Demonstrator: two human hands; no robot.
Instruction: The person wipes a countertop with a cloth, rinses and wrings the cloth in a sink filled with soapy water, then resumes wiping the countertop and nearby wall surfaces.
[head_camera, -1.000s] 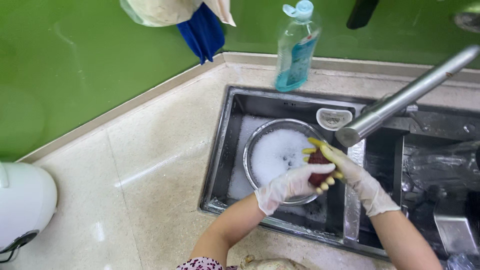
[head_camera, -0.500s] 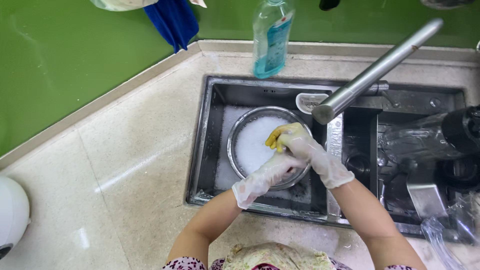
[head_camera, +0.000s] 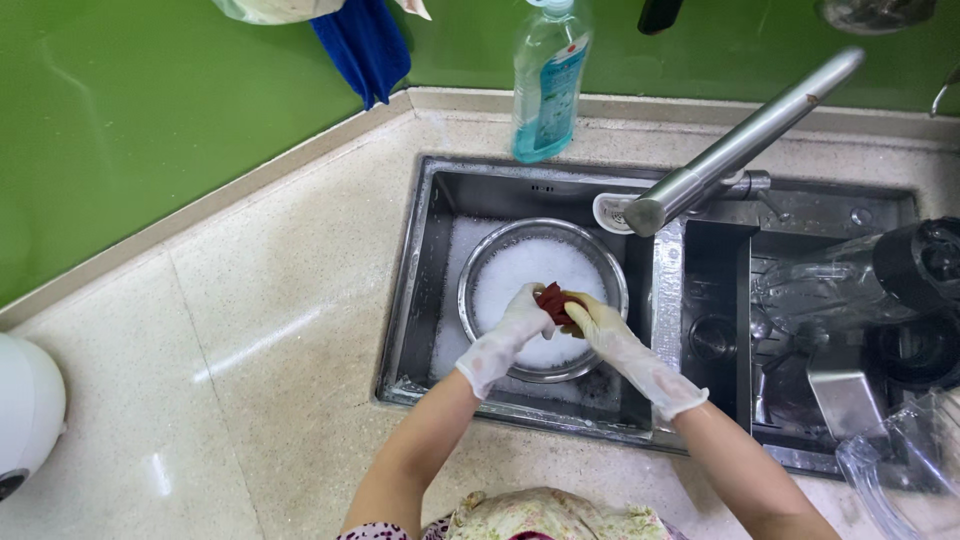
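1. Since half a second ago, both gloved hands have shifted slightly toward the right rim of the foamy bowl, and the dark red item now shows where a yellow sponge was on top.
2. Left hand (head_camera: 520, 318) and right hand (head_camera: 596, 318) are pressed together, clamped on the small dark red item (head_camera: 551, 301) over the steel bowl (head_camera: 480, 268).
3. It looks small, light and soapy-slick; gripping it from both sides seems safest.
4. Bowl sits in the left sink basin (head_camera: 440, 200), under the faucet (head_camera: 740, 150).
5. Far behind stands a blue soap bottle (head_camera: 545, 90).

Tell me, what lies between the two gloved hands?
In the head view, a dark red item sits between left hand and right hand, over the foamy bowl.
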